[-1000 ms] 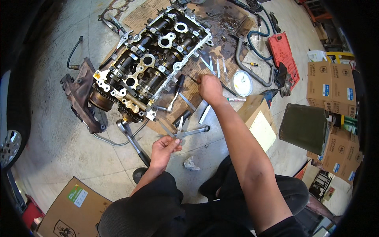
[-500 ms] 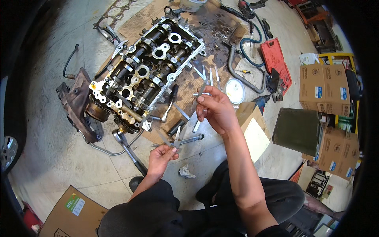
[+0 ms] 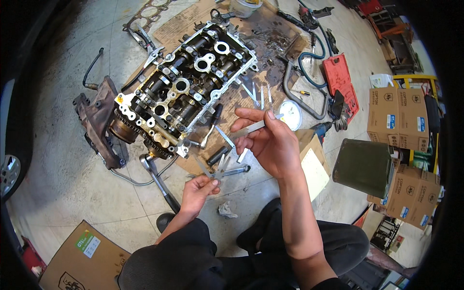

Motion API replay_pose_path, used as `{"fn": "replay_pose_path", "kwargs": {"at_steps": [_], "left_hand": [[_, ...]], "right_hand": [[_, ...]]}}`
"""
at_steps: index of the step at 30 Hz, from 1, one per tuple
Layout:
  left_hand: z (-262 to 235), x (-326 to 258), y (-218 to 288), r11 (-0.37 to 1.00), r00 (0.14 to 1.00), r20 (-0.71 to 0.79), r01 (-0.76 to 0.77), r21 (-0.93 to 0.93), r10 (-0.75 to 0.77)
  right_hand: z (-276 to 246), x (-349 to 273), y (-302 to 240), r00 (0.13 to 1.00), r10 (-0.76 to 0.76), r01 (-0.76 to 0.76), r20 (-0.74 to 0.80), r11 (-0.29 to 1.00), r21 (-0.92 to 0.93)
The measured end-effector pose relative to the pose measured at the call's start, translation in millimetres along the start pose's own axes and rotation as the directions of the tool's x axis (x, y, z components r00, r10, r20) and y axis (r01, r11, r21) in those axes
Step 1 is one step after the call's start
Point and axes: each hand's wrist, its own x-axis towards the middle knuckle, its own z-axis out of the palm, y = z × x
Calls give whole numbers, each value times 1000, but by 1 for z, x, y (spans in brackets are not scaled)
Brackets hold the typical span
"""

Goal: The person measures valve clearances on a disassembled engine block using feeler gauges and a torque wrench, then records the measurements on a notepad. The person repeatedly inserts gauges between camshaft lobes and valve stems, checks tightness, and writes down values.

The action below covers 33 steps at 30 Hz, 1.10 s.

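Lower centre, the left hand (image 3: pixel 196 193) pinches fanned blades (image 3: pixel 222 167), likely keeping them separate; centre, the right hand (image 3: pixel 277 152) grips 1 strip (image 3: pixel 254 127).

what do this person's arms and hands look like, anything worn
The left hand and right hand wear no gloves, and no watch shows on either wrist. The right forearm is bare below a black fabric sleeve; no left sleeve shows.

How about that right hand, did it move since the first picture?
Yes: judged against the round white tub, the right hand has come back toward the person's body.
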Motion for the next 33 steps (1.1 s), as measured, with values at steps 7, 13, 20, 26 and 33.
{"fn": "replay_pose_path", "kwargs": {"at_steps": [7, 13, 20, 26, 33], "left_hand": [[3, -1, -1, 1000, 1000, -5, 3, -31, -3], [1, -2, -2, 1000, 1000, 6, 5, -30, -5], [3, -3, 0, 999, 1000, -5, 12, -33, -12], [1, -2, -4, 999, 1000, 3, 7, -51, -7], [2, -2, -1, 999, 1000, -8, 21, -33, -22]], "right_hand": [[8, -6, -3, 994, -27, 18, 104, 996, 82], [10, -6, -1, 993, -27, 17, 118, 996, 89], [10, -7, -1, 993, -25, 21, 111, 999, 43], [6, -5, -1, 992, -33, 28, 119, 998, 48], [2, -2, 11, 996, -89, 89, -4, 995, -37]]}}
